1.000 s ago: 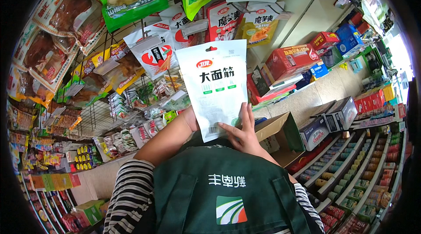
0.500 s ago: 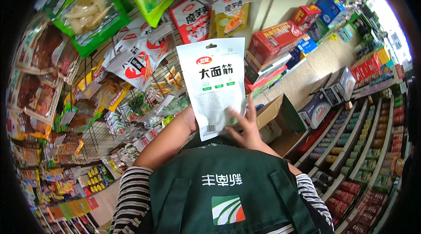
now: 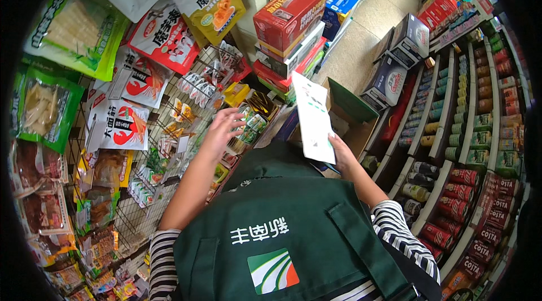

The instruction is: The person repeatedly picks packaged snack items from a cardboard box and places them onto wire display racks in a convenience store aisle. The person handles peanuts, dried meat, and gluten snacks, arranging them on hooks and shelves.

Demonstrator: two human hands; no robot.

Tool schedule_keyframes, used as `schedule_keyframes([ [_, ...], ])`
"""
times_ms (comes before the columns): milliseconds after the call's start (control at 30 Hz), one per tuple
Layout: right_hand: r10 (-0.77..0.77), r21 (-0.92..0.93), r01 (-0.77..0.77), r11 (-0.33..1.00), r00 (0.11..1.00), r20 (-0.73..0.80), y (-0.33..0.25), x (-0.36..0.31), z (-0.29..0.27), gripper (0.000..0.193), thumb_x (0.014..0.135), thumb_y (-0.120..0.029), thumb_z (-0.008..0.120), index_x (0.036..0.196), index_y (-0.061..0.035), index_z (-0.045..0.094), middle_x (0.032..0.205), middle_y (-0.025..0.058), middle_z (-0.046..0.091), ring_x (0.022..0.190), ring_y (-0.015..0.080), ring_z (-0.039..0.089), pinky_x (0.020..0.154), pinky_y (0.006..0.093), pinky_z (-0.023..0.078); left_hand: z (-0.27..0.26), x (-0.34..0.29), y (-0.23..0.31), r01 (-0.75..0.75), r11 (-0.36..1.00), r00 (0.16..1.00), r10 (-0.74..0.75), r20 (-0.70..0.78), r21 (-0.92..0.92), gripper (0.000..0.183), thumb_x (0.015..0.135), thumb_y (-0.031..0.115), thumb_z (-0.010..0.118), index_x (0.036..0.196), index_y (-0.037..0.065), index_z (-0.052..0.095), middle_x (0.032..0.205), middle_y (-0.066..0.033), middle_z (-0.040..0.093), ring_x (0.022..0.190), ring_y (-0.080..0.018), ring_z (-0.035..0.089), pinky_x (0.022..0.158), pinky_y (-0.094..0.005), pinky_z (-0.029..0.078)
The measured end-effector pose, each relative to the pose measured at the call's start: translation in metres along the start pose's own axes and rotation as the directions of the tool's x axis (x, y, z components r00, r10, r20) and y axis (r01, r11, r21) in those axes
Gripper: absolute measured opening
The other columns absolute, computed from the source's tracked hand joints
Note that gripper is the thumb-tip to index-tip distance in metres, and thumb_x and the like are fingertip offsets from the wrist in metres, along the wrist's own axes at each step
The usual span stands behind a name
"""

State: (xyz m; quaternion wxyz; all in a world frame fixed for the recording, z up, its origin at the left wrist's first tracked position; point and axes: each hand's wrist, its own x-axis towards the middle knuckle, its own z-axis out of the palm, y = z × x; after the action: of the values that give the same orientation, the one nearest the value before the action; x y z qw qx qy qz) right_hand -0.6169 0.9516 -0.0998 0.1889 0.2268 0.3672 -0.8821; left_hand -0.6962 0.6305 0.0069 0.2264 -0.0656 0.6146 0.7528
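My right hand (image 3: 342, 157) grips the lower edge of a flat white snack packet (image 3: 313, 117), held upright and turned edge-on over an open cardboard box (image 3: 353, 112). My left hand (image 3: 221, 130) is open with fingers spread, reaching toward small packets (image 3: 248, 123) hanging on the wire rack (image 3: 141, 210). It holds nothing. A green apron and striped sleeves fill the lower middle of the view.
Hanging snack bags (image 3: 164, 35) cover the rack on the left. Stacked red and blue cartons (image 3: 288, 18) stand ahead. Shelves of cans and bottles (image 3: 468, 182) run along the right, with a tiled aisle (image 3: 361, 41) between them.
The white packet was held flat in front with both hands. My left hand has let go and moved left toward the rack; my right hand swung the packet right, edge-on.
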Motion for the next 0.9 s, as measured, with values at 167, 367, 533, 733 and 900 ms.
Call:
schedule_keyframes([
  [167,0.159,0.007,-0.165,0.986,0.936,-0.315,0.014,0.005,-0.061,0.034,0.089,-0.017,0.036,0.119,-0.0025,0.036,0.109,0.0127,0.051,0.094,0.0252,0.054,0.078,0.0374,0.046,-0.054,-0.019,-0.005,-0.018,0.996,0.977,-0.002,-0.211,-0.089,0.031,0.088,0.026,0.039,0.112,0.006,0.041,0.108,-0.0121,0.05,0.098,-0.021,0.05,0.081,-0.033,0.041],
  [367,0.266,-0.152,-0.42,0.895,0.775,-0.573,0.051,0.053,-0.115,0.039,0.086,-0.023,0.043,0.119,-0.0029,0.037,0.108,0.0118,0.052,0.092,0.0257,0.054,0.076,0.0365,0.045,-0.093,-0.039,-0.011,-0.068,0.983,0.917,-0.006,-0.399,-0.173,0.033,0.087,0.029,0.042,0.112,0.007,0.041,0.106,-0.0111,0.05,0.096,-0.0205,0.05,0.08,-0.0333,0.04],
  [533,0.195,-0.431,-0.404,0.807,0.871,-0.452,0.062,0.101,-0.133,0.046,0.083,-0.028,0.047,0.12,-0.0038,0.036,0.112,0.0139,0.05,0.097,0.028,0.052,0.081,0.0371,0.043,-0.113,-0.056,-0.016,-0.105,0.976,0.879,0.001,-0.477,-0.191,0.034,0.085,0.03,0.046,0.11,0.007,0.044,0.107,-0.0109,0.051,0.097,-0.0204,0.05,0.08,-0.0334,0.041],
  [733,-0.169,-0.888,-0.107,0.447,0.965,-0.201,0.084,0.145,-0.246,0.06,0.075,-0.039,0.053,0.121,-0.0042,0.036,0.116,0.0187,0.047,0.105,0.0335,0.046,0.088,0.0376,0.038,-0.108,-0.046,0.018,-0.102,0.994,0.818,0.06,-0.573,-0.042,0.033,0.084,0.027,0.047,0.111,0.007,0.043,0.11,-0.0099,0.05,0.099,-0.0209,0.05,0.082,-0.032,0.04],
  [900,0.038,-0.832,-0.344,0.436,0.93,-0.365,0.061,0.136,-0.185,0.047,0.078,-0.033,0.05,0.112,-0.0029,0.039,0.104,0.017,0.046,0.093,0.0317,0.044,0.078,0.0369,0.038,-0.128,-0.045,0.025,-0.178,0.98,0.735,0.193,-0.65,0.09,0.048,0.084,0.024,0.047,0.126,0.006,0.032,0.127,-0.0113,0.036,0.115,-0.0226,0.037,0.093,-0.0347,0.031],
])
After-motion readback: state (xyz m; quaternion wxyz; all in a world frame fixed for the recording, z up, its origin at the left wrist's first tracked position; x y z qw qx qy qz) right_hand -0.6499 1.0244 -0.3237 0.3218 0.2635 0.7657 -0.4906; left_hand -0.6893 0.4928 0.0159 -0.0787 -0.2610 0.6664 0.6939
